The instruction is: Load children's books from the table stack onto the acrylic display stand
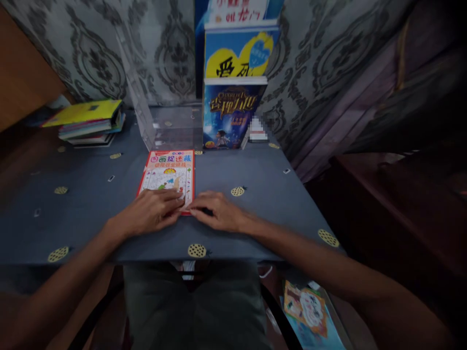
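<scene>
A red-bordered picture book (166,167) with Chinese lettering and a busy drawing on its cover lies on the dark tablecloth. My left hand (151,209) rests across its lower part, palm down with fingers stretched toward the right. At the book's lower right corner, my right hand (217,211) has its fingers bent, with thumb and fingertips closing on the edge. Both hands cover portions of the lower cover. Just beyond the book stands a clear acrylic rack (171,129).
Upright books, including a blue storybook (231,116), fill the rack's right side. A book stack (91,121) sits at the back left. Patterned wall covering (175,53) rises behind the table (251,165). More books (310,316) lie low at the right, below the table edge.
</scene>
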A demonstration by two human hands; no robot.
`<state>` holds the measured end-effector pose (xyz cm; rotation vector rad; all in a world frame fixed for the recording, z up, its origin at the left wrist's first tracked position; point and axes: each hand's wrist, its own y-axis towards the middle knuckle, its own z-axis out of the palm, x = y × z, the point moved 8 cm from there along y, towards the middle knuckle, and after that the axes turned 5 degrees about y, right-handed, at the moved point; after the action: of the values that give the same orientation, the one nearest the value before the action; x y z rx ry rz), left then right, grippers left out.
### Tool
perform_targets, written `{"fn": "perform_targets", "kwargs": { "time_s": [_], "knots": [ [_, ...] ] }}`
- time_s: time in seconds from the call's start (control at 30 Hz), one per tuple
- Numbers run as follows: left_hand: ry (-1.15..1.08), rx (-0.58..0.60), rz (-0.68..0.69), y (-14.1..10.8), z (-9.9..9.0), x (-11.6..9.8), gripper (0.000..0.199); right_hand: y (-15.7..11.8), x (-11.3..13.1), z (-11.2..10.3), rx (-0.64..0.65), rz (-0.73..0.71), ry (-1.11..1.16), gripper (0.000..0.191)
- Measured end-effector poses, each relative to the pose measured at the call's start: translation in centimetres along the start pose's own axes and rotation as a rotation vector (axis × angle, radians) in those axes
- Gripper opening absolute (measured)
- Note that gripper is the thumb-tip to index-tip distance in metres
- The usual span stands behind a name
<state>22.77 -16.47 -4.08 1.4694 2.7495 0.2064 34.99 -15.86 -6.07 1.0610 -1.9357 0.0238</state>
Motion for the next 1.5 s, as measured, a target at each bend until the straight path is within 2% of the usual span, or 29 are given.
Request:
{"fn": "perform_targets", "kwargs": {
  "time_s": [0.13, 0.23, 0.33, 0.43, 0.53, 0.83, 0.97, 1.07, 1.27, 1.37, 1.5],
  "knots": [
    [-0.005, -0.055, -0.015, -0.1, -0.2, 0.0, 0.032, -0.2, 1.0, 0.2, -0.039, -0.122, -0.126, 0.023],
    [-0.034, -0.086, -0.042, -0.3, -0.3, 0.2, 0.030, 0.0, 1.2, 0.1, -0.102, -0.140, -0.224, 0.026],
    [-0.081, -0.103, -0.062, -0.6, -0.2, 0.4, 0.029, 0.9, 1.0, 0.8, -0.048, -0.070, -0.268, 0.036],
    [-0.134, -0.119, -0.077, -1.0, 0.1, 0.5, 0.028, 2.0, 0.1, 2.2, 0.127, 0.049, -0.294, 0.062],
    [-0.170, -0.138, -0.113, -1.5, 0.6, 0.9, 0.030, 2.7, -1.0, 2.9, 0.272, 0.144, -0.336, 0.076],
    [-0.264, -0.170, -0.236, -2.1, 1.5, 2.7, 0.034, 5.9, -5.2, 0.6, 0.300, 0.304, -0.415, 0.102],
    [-0.273, -0.259, -0.292, -2.2, 1.4, 4.7, 0.031, 7.6, -7.0, -0.5, 0.260, 0.364, -0.422, 0.099],
    [-0.204, -0.272, -0.358, -2.2, 1.8, 7.3, 0.031, 8.4, -7.7, -1.3, 0.186, 0.396, -0.443, 0.091],
    [-0.049, -0.272, -0.637, -2.8, 3.4, 13.4, 0.041, 8.4, -7.8, -2.1, 0.048, 0.484, -0.496, 0.084],
    [0.014, -0.273, -0.720, -2.6, 4.2, 14.6, 0.041, 8.4, -7.4, -2.2, 0.035, 0.517, -0.508, 0.082],
    [0.036, -0.299, -0.744, -2.4, 4.5, 14.5, 0.039, 7.9, -6.3, -1.8, 0.035, 0.574, -0.511, 0.077]
  ]
}}
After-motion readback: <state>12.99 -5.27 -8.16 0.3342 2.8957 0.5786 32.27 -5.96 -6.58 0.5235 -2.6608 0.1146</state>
